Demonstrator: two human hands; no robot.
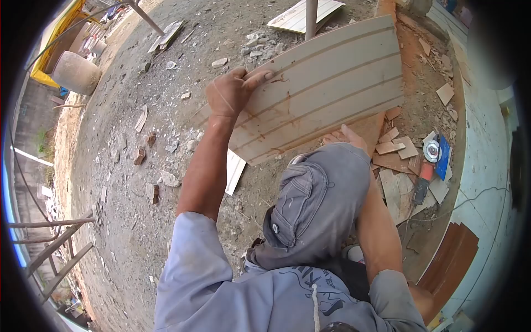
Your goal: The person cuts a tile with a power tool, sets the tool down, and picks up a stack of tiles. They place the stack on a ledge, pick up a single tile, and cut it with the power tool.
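A large pale tile (326,83) with darker parallel stripes and reddish smears is held tilted above the ground. My left hand (229,94) is closed round its upper left edge, thumb lying on the striped face. At the lower edge, my right hand (348,137) grips the tile near the middle, its thumb up; my raised knee in grey trousers (326,188) partly hides this hand. On the right lies an angle grinder (425,174) with a round disc, touching a blue flat piece (443,157).
Broken tile pieces (406,146) lie around the grinder, and a cord (470,198) trails right. Brown stacked boards (451,265) lie at lower right. A post (311,19) stands beyond the tile. Rubble (168,179) is scattered leftward, with a barrel (77,73) at upper left.
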